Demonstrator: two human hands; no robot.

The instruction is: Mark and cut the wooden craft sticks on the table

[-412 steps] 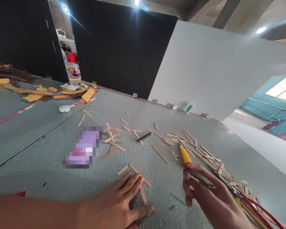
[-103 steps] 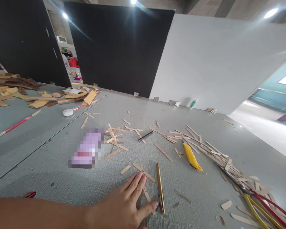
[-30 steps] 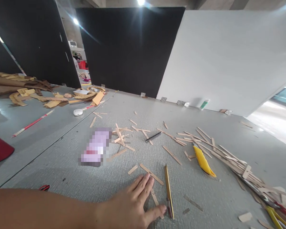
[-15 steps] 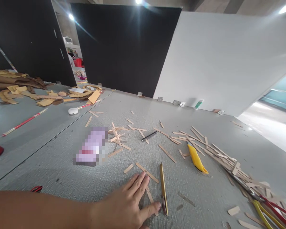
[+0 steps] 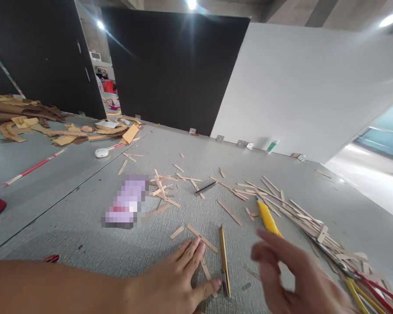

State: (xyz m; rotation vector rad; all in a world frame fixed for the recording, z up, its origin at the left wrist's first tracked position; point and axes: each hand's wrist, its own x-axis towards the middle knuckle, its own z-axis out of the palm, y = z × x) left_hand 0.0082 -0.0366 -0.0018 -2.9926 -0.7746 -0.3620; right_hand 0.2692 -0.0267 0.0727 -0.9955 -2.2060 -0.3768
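Note:
My left hand (image 5: 178, 283) lies flat on the grey tabletop (image 5: 85, 226), fingers spread, pressing on a wooden stick (image 5: 207, 274). A thin gold-coloured strip (image 5: 224, 259) lies just right of its thumb. My right hand (image 5: 298, 279) hovers at the lower right, blurred, fingers apart and holding nothing. It is just in front of a yellow utility knife (image 5: 266, 216) that lies on the table.
Several wooden sticks (image 5: 281, 205) are scattered across the table. A black pen (image 5: 205, 188) lies mid-table beside a blurred purple object (image 5: 126, 201). Red and yellow handled tools (image 5: 360, 283) lie at the right edge. Cardboard scraps (image 5: 52, 131) pile up on the far left table.
My right hand has come into view at the lower right, next to the yellow knife. The left hand stays flat on the stick.

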